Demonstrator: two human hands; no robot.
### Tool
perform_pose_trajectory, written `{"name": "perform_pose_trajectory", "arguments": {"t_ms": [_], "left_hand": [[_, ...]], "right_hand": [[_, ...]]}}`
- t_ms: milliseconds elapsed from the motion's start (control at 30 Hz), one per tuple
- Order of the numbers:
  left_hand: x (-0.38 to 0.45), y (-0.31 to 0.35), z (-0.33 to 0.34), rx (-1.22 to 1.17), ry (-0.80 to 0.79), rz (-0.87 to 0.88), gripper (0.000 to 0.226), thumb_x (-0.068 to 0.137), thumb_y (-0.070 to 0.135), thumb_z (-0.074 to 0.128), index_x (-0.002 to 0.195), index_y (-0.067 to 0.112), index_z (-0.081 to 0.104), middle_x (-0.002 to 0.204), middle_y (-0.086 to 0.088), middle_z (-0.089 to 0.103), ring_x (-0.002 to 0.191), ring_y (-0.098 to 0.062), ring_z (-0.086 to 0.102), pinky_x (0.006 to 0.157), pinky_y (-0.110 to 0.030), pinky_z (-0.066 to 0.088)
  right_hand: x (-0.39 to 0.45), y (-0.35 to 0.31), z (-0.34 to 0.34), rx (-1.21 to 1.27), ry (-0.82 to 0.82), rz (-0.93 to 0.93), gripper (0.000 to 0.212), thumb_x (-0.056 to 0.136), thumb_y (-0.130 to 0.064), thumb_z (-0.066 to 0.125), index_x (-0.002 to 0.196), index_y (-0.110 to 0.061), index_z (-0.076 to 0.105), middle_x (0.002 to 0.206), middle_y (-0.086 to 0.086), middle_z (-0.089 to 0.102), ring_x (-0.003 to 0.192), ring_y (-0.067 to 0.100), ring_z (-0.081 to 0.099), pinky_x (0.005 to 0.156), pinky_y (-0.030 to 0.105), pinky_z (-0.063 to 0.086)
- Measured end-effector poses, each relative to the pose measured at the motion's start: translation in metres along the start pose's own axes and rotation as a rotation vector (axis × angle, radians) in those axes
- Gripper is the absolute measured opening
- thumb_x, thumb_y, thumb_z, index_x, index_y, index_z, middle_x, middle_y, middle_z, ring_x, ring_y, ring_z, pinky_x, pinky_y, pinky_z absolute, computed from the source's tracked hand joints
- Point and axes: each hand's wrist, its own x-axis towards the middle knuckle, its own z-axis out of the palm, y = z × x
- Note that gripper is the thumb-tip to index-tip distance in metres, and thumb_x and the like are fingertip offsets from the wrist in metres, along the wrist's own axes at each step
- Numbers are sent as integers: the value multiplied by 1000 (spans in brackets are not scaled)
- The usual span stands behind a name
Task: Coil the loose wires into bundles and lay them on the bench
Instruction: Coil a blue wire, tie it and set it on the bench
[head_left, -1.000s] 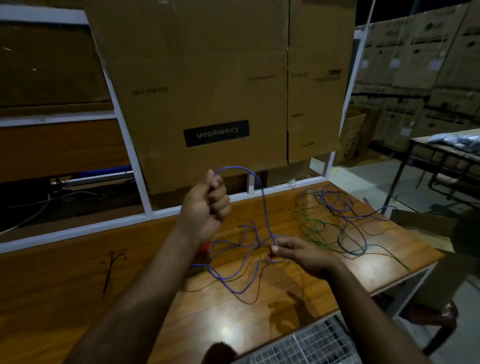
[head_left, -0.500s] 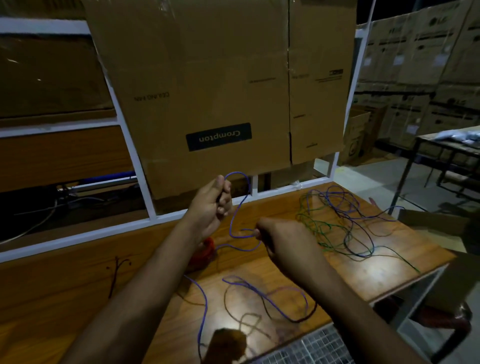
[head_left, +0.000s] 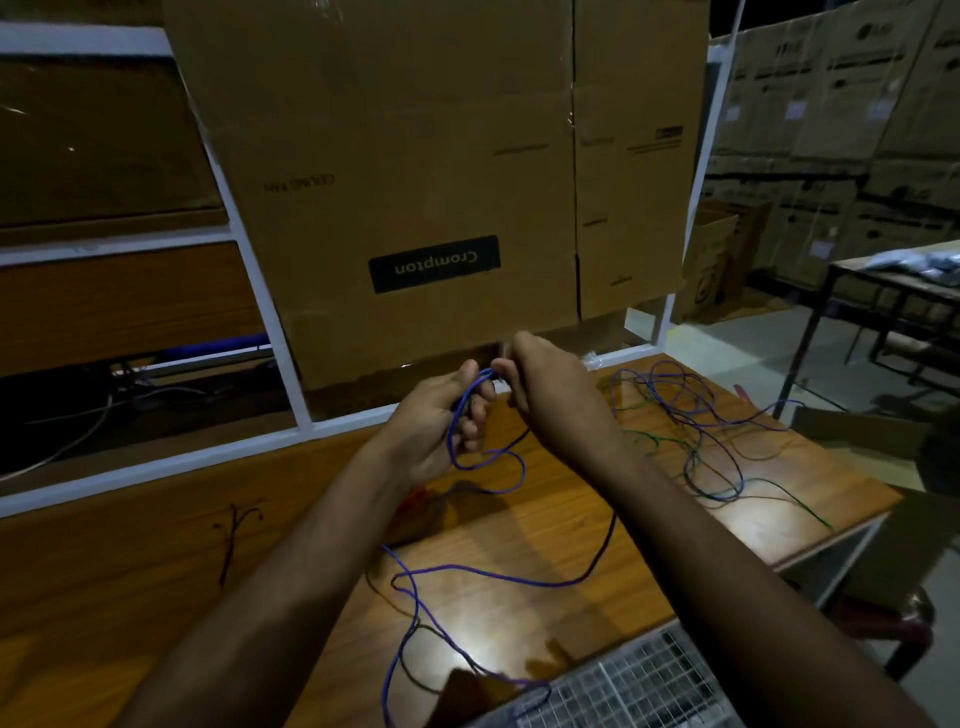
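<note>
- The left hand (head_left: 434, 421) is held up over the bench, and its fingers curl round a few loops of the blue wire (head_left: 488, 571).
- The right hand (head_left: 550, 395) is just beside it, at about 2 o'clock from it, and its fingertips pinch the same wire at the top of the loops.
- From the hands the blue wire drops down toward 6 o'clock. It lies loose on the wooden bench (head_left: 597, 530) in big bends and runs to the near edge.
- A messy pile of loose wires (head_left: 691, 431), blue and green, lies on the bench at 3 o'clock from the hands, well apart from them.
- A small dark bit of wire (head_left: 234, 540) lies on the bench at 8 o'clock from the hands.
- A big cardboard box (head_left: 415, 156) stands behind the bench at 12 o'clock. Its "Crompton" label is upside down.
- A white frame (head_left: 249, 291) runs along the back of the bench.
- More stacked boxes (head_left: 841, 130) are far off at 2 o'clock.
</note>
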Motion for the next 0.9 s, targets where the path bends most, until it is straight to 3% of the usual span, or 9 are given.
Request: {"name": "perform_pose_trajectory", "arguments": {"t_ms": [100,233,467,567,667,767,833,900], "left_hand": [[1,-2,-5,-90,-47,-73,39,105,34,35,82,8,53,47,5,36,32,-3,29,33,-16,24],[0,0,-5,-180,-104,-174,37,100,37,38,74,13,47,48,8,26,34,-3,21,36,-18,13],[4,-1,0,-121,-54,-191,39,104,35,32,69,19,39,49,9,24,37,-3,18,41,-20,7],[5,-3,1,-97,-35,-166,40,105,32,33,68,19,39,51,9,23,38,-3,17,42,-21,5],[8,0,-6,-211,-7,-132,40,104,32,32,66,21,37,48,9,23,35,-3,18,37,-18,7],[10,15,-26,-333,13,-62,38,104,33,32,68,22,35,46,10,23,36,-4,12,37,-18,7],[10,25,-38,-362,-4,-28,36,103,33,32,69,22,34,47,10,21,42,-7,6,37,-18,8],[9,31,-41,-372,-29,-14,33,99,33,36,68,22,34,51,9,14,44,-7,5,37,-18,9]], "right_hand": [[-2,4,4,-14,73,-34,24,105,-38,42,98,-16,47,69,2,59,59,24,56,49,37,40],[-5,13,7,-130,160,-83,27,104,-41,43,100,-15,49,62,6,57,53,32,56,44,39,42],[-15,28,18,134,158,77,21,104,-43,40,93,-28,49,59,-2,57,50,14,58,49,43,48],[-19,29,18,277,97,120,25,104,-40,42,91,-21,52,64,-2,63,51,2,59,49,25,46],[-25,46,8,589,-60,208,29,103,-37,49,85,-14,54,63,-1,56,46,4,49,45,21,36],[-47,99,4,1212,-372,379,29,95,-36,64,96,-8,60,63,0,41,48,9,32,45,21,27],[-66,129,10,1613,-528,498,33,83,-25,76,106,-3,64,72,2,49,52,9,36,50,21,30],[-83,140,19,1721,-548,592,40,77,-11,77,113,-1,63,81,5,53,60,11,42,56,25,35]]}}
